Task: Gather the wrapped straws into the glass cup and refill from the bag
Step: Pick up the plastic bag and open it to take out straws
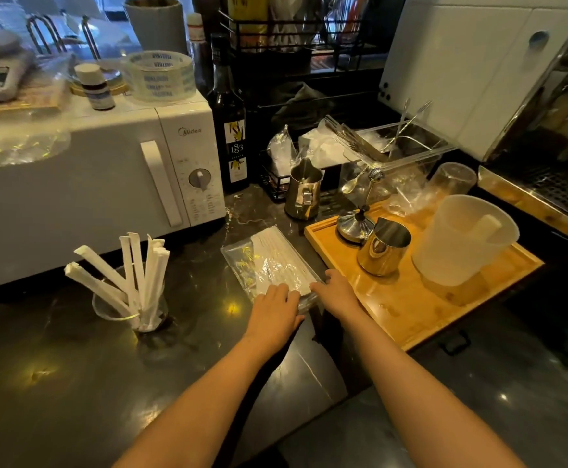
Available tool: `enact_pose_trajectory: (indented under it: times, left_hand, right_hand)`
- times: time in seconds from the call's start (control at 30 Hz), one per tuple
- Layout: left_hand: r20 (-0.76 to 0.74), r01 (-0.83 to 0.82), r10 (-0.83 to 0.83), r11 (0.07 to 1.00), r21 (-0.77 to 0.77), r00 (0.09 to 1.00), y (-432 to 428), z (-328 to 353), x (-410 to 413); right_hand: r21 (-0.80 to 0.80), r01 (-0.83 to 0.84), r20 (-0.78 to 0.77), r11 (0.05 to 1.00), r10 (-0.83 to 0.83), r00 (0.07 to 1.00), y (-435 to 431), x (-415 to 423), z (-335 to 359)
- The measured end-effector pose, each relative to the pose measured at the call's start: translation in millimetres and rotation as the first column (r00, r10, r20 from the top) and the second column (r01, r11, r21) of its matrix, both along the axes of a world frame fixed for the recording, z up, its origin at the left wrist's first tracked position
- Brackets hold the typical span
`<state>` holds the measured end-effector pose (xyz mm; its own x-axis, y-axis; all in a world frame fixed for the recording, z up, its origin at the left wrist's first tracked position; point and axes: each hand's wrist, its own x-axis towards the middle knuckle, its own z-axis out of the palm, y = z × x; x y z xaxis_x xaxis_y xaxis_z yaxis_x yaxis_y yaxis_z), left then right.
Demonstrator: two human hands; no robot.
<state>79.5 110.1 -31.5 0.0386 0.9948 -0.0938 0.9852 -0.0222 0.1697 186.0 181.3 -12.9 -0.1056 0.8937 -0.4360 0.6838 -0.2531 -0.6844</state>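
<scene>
A clear plastic bag [269,261] full of white wrapped straws lies flat on the dark counter, between the microwave and the wooden tray. My left hand [274,312] rests palm-down on the bag's near end. My right hand [338,292] touches the bag's near right corner, fingers curled at its edge; whether it grips the bag is unclear. To the left stands a glass cup [132,310] with several wrapped straws [140,271] fanned upright in it.
A white microwave [107,184] stands behind the cup. On the right a wooden tray [410,309] carries a steel pitcher [382,246], a white plastic jug [461,241] and a lid. Another steel pitcher [302,194] and a syrup bottle [230,130] stand behind the bag.
</scene>
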Motion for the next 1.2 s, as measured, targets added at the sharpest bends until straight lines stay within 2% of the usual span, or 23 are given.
enact_pose_trajectory:
  times: [0.1, 0.23, 0.6, 0.8, 0.93, 1.07, 1.2]
  left_hand:
    - [-0.087, 0.022, -0.016, 0.998, 0.067, 0.996, 4.0, -0.1, 0.2]
    - [-0.044, 0.060, -0.060, 0.998, 0.000, 0.997, 2.9, -2.9, -2.5]
    - [-0.119, 0.162, -0.168, 0.985, -0.056, 0.979, -5.5, 14.4, -12.8]
    - [0.072, 0.060, -0.057, 0.997, -0.038, 0.996, -15.2, 47.4, -22.3]
    - [0.254, 0.020, -0.023, 1.000, 0.016, 0.967, -21.0, 79.4, -32.1]
    - [0.396, -0.027, -0.005, 0.997, 0.076, 0.918, -26.7, 109.8, -47.3]
    - [0.452, -0.068, -0.019, 0.982, 0.176, 0.892, -36.5, 140.4, -60.7]
  right_hand:
    - [0.009, 0.010, 0.052, 1.000, -0.010, 0.999, 4.1, -4.7, -11.2]
    - [0.042, -0.030, 0.069, 0.999, 0.027, 0.997, 4.0, -4.8, -15.7]
    - [-0.019, -0.008, -0.091, 1.000, 0.006, 0.996, -4.7, -0.1, -1.6]
    - [-0.058, 0.024, -0.265, 0.998, -0.039, 0.963, -17.8, -1.9, 31.8]
    - [-0.009, 0.074, -0.414, 0.997, -0.071, 0.908, -27.5, -8.4, 60.6]
    - [0.079, 0.063, -0.516, 0.995, -0.013, 0.856, -36.4, -17.6, 92.9]
    - [0.137, 0.063, -0.617, 0.989, 0.036, 0.786, -43.2, -28.0, 115.4]
